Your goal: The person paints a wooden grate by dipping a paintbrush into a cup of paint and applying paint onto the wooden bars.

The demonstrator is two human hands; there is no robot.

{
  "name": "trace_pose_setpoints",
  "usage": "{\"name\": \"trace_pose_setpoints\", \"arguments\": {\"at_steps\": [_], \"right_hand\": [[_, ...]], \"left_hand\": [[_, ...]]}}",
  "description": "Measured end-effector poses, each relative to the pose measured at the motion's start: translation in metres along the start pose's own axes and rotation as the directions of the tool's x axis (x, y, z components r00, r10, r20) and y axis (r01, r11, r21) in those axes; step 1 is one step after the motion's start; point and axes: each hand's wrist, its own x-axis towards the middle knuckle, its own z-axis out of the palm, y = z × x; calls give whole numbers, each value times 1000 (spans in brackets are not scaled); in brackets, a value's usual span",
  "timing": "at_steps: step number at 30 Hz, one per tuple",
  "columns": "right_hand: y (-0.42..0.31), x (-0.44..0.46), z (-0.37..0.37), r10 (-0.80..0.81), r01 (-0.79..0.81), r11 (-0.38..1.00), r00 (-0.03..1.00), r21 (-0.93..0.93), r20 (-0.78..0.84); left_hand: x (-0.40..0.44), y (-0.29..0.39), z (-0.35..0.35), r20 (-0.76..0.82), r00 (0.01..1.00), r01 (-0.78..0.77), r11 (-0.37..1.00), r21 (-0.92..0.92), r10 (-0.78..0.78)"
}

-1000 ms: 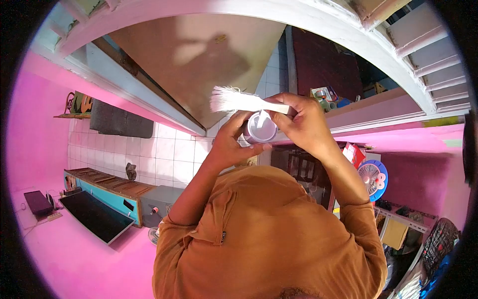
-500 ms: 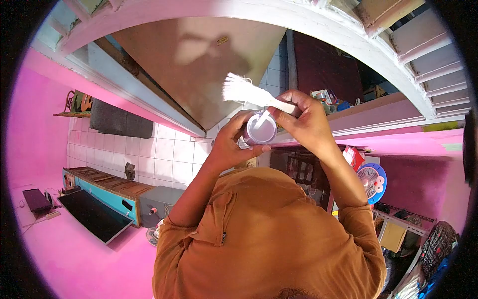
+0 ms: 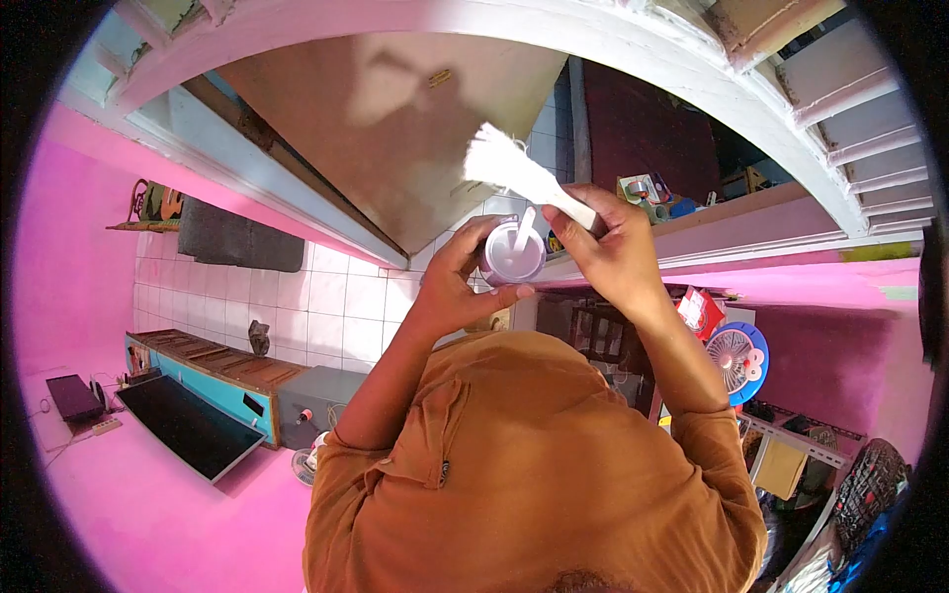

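My left hand (image 3: 463, 274) is wrapped round a small round tub (image 3: 515, 270) with whitish stuff inside, held in front of my chest. A white stick, perhaps a spoon (image 3: 525, 227), stands tilted in the tub with its upper end over the rim. My right hand (image 3: 615, 240) grips the handle of a white paintbrush (image 3: 534, 182). Its frayed bristles point up and to the left, above the tub and apart from it.
A white-painted arched frame with slats (image 3: 633, 44) curves across the top. Behind it is a beige door panel (image 3: 395, 128). At right are a blue-rimmed fan (image 3: 736, 361) and a shelf rack (image 3: 791, 445). A black television (image 3: 193, 425) stands at lower left.
My right hand and the brush have moved slightly up and right, away from the tub. The white stick is now out of my right hand's reach, leaning in the tub.
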Motion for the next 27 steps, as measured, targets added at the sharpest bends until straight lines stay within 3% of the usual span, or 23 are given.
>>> {"name": "trace_pose_setpoints", "arguments": {"at_steps": [2,6,8,10,12,14,17,20,27], "right_hand": [[-1,-2,-1,-103,104,994,993,19,-52],[-17,-15,-26,-66,68,997,997,-41,38],[-30,-23,-44,-29,45,973,997,-227,76],[-45,-30,-60,-22,54,961,992,-271,121],[-59,-35,-68,-7,45,948,993,-314,119],[-66,-37,-72,30,7,960,991,-281,129],[-71,-37,-76,-188,272,808,960,-522,209],[-76,-32,-71,-309,388,733,922,-559,235],[-101,-18,-59,-353,480,641,877,-599,325]], "left_hand": [[1,2,-1,13,1000,21,1000,7,-21],[2,7,-6,42,994,97,995,7,-97],[1,8,-9,27,987,156,988,-19,-156],[-1,3,-10,-35,999,37,999,31,-36],[-1,3,-12,-42,997,63,998,25,-62],[-1,-4,-14,-49,998,-31,998,63,34],[1,6,-13,-42,999,-25,996,87,29],[2,9,-13,-47,999,16,999,43,-14],[5,11,-11,-28,998,-53,991,125,57]]}}
